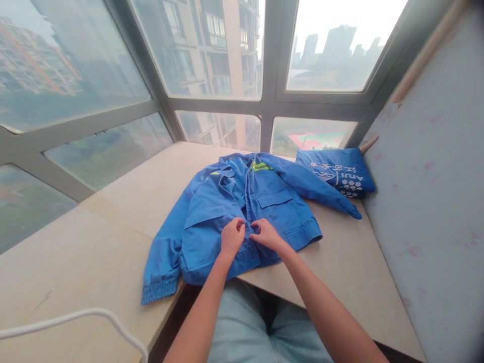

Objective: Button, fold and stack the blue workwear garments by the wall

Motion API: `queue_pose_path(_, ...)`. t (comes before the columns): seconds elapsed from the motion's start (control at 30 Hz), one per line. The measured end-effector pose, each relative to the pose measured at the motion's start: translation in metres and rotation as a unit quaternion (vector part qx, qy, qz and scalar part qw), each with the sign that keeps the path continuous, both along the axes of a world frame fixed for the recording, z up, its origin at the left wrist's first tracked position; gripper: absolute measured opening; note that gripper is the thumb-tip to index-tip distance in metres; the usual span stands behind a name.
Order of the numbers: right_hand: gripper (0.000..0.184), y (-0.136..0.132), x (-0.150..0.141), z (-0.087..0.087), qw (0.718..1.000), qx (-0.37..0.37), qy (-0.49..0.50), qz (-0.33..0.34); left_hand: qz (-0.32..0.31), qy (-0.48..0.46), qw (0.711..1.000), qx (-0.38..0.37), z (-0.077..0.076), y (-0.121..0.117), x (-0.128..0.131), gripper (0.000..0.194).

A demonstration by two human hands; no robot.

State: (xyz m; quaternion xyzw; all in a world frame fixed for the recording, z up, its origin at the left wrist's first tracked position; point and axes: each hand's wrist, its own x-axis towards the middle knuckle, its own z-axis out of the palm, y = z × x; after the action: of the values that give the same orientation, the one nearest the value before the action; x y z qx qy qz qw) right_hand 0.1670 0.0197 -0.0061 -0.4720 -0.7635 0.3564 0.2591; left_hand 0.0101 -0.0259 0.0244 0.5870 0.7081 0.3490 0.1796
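A blue work jacket (206, 237) with yellow-green stripes lies spread on the wooden surface, its collar toward the windows and its hem toward me. One sleeve reaches out to the left and hangs slightly over the edge; the other stretches right. At the lower front opening, my left hand (232, 236) pinches the left front edge. Just beside it, my right hand (265, 234) has its thumb and fingers closed on the right front edge. A small gap separates the two hands. Above them the front opening is apart, and the fingertips partly hide the cloth they hold.
A folded blue bundle with white printing (340, 174) rests at the back right by the patterned wall (427, 212). The pale wooden top (94, 242) runs along the windows. A white cable (86, 313) curves across the lower left.
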Motion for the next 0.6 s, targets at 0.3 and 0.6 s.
queue_pose_path(0.3, 0.029, -0.007, -0.014, 0.006, 0.994, 0.031, -0.087, -0.06, 0.03, -0.088, 0.995, 0.04, -0.029, -0.005, 0.001, 0.017)
queue_pose_path(0.6, 0.032, -0.003, -0.011, 0.005, 0.996, -0.003, -0.019, -0.086, 0.039, -0.152, 0.985, 0.068, -0.028, -0.009, -0.002, 0.015)
